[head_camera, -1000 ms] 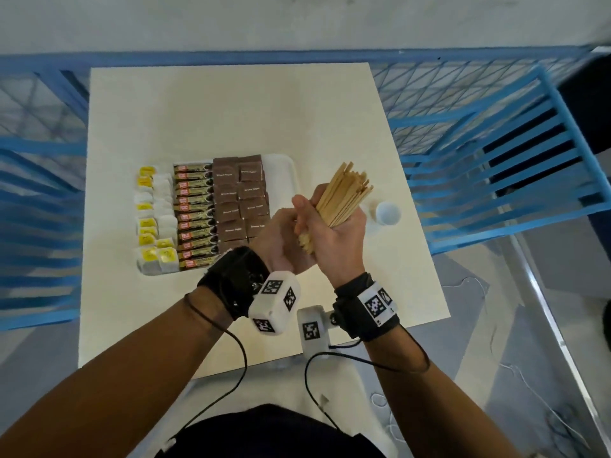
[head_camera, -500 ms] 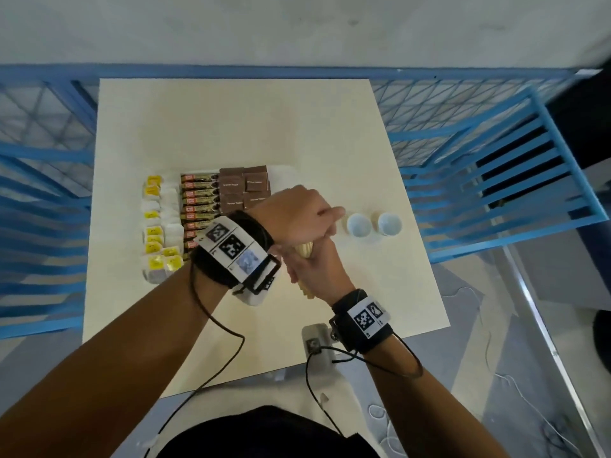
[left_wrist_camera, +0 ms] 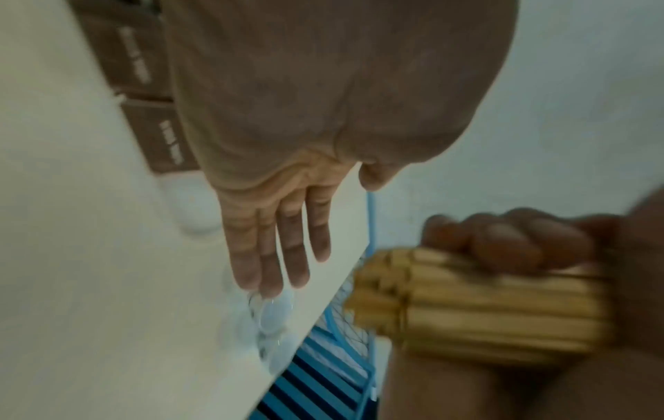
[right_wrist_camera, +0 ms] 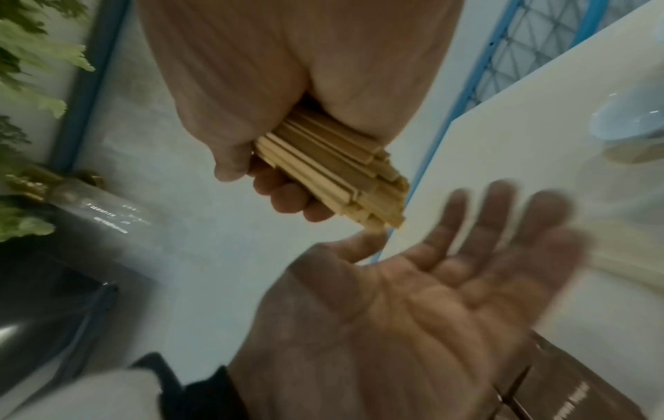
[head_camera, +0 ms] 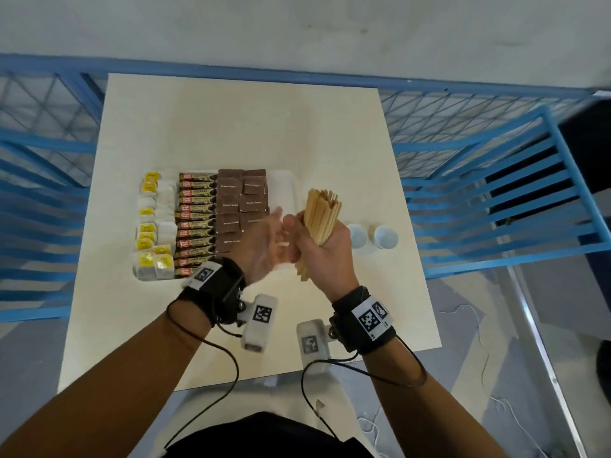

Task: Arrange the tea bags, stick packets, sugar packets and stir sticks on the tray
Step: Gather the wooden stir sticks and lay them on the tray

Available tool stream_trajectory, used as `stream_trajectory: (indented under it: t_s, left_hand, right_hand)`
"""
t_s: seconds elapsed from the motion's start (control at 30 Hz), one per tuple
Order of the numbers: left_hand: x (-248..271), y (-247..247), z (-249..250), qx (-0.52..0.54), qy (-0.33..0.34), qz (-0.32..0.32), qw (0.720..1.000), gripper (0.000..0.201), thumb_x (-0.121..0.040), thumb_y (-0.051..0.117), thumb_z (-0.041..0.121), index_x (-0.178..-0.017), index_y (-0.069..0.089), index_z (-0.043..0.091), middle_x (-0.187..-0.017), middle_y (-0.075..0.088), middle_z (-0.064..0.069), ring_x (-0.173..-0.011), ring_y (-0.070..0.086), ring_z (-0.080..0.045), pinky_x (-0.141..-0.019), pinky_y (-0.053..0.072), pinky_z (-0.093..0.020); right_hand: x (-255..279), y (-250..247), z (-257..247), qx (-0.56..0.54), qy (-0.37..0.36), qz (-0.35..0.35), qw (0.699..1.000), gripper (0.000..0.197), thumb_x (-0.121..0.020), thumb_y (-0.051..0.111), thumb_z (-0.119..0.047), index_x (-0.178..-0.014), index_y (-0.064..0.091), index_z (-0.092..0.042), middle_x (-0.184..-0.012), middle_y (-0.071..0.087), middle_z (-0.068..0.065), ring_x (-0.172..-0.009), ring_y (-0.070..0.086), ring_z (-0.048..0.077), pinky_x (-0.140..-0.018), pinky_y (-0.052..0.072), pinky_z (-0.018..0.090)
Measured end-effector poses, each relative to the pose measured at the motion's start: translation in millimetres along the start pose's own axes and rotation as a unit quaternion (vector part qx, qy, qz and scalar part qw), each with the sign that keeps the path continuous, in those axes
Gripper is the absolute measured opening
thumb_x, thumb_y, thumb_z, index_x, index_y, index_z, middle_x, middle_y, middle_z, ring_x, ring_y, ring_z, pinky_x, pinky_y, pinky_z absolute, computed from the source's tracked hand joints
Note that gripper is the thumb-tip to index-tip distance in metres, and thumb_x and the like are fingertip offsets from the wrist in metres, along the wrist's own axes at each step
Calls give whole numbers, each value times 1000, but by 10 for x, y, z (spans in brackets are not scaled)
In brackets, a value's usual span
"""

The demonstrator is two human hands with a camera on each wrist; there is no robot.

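My right hand (head_camera: pixel 317 242) grips a thick bundle of wooden stir sticks (head_camera: pixel 320 214), held upright above the table just right of the white tray (head_camera: pixel 284 186). The same stir sticks (right_wrist_camera: pixel 334 173) show fanned out from my fist in the right wrist view. My left hand (head_camera: pixel 264 242) is blurred, flat and open, palm toward the bundle, holding nothing; its fingers (left_wrist_camera: pixel 284 250) are straight. On the tray lie yellow-tagged tea bags (head_camera: pixel 153 226), a column of stick packets (head_camera: pixel 196 223) and brown sugar packets (head_camera: pixel 241 200).
Two small white cups (head_camera: pixel 370 238) stand on the cream table (head_camera: pixel 248 127) right of my hands. Blue metal railings (head_camera: pixel 496 180) surround the table on the left, back and right. The tray's right strip is bare.
My left hand has come off the top of the bundle and swung back to the left, open. The right hand has raised the sticks upright again.
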State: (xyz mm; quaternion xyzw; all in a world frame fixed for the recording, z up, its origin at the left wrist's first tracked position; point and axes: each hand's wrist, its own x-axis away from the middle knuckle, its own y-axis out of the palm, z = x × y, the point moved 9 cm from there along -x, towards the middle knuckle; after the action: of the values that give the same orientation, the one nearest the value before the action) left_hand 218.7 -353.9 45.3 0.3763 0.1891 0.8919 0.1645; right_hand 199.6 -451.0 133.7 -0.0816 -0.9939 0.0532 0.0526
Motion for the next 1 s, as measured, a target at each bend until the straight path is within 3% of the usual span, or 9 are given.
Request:
stream_trajectory:
  t_s: [0.17,0.27,0.37,0.43,0.63,0.77,0.83,0.9,1.0]
  left_hand:
    - [161,468,-185,198,-36,-140,970,60,-90,69,44,-139,60,11,-149,50,-25,-139,47,-42,-119,32,-58]
    - [168,534,-208,271,-85,-143,948,73,-87,69,50,-145,53,9,-153,45,-25,-140,48,-40,-122,32,-49]
    - [67,423,-244,297,-89,-127,942,106,-64,94,40,-152,45,11,-163,32,-17,-151,33,-34,-127,19,-46]
    - [71,423,-217,289,-79,-117,947,102,-65,93,40,-151,47,11,-164,32,-17,-151,33,-33,-127,19,-46]
    - [174,458,-204,262,-107,-93,955,49,-90,55,42,-117,76,6,-139,59,-27,-131,57,-39,-122,31,-47]
    - [52,227,-339,233,-132,-32,963,47,-101,46,34,-127,69,3,-141,57,-28,-131,58,-39,-120,36,-47]
    - [-20,85,-348,183,-119,0,976,50,-100,48,38,-129,65,0,-121,67,-23,-109,69,-30,-98,54,-42]
    - [-104,-101,-237,96,-52,40,993,60,-97,52,51,-126,66,1,-97,59,-17,-76,60,-21,-68,53,-32]
    - [-90,-112,101,-86,74,26,993,73,-89,59,64,-136,58,8,-106,61,-10,-81,60,-21,-67,53,-34]
  right_hand:
    - [-51,2,-76,-2,-35,21,999,23,-89,76,-28,-80,65,-10,-64,66,7,-59,64,23,-62,57,38]
    - [-51,3,-1,27,-34,36,998,23,-86,78,-34,-81,68,-14,-67,68,4,-65,68,23,-67,59,41]
    - [-76,-12,25,13,-32,37,999,24,-86,77,-37,-81,68,-16,-67,69,5,-66,69,28,-69,59,48]
    - [-76,1,23,15,-35,38,999,27,-86,77,-38,-81,67,-13,-67,69,6,-67,68,29,-69,59,48]
    - [-83,84,117,27,-18,38,999,28,-89,73,-37,-78,64,-14,-61,65,3,-59,65,23,-62,58,41]
    - [-121,120,267,34,10,51,998,33,-92,70,-36,-74,60,-11,-57,62,2,-54,61,19,-58,56,38]
    - [-176,121,399,44,37,59,997,39,-94,67,-39,-75,60,-6,-58,63,6,-53,61,22,-57,55,38]
    - [-228,106,534,58,73,57,994,34,-95,66,-35,-78,64,-6,-63,67,5,-52,62,20,-49,51,32]
    - [-283,147,733,96,124,1,988,24,-98,60,-25,-82,66,-8,-59,67,4,-44,59,20,-41,46,30]
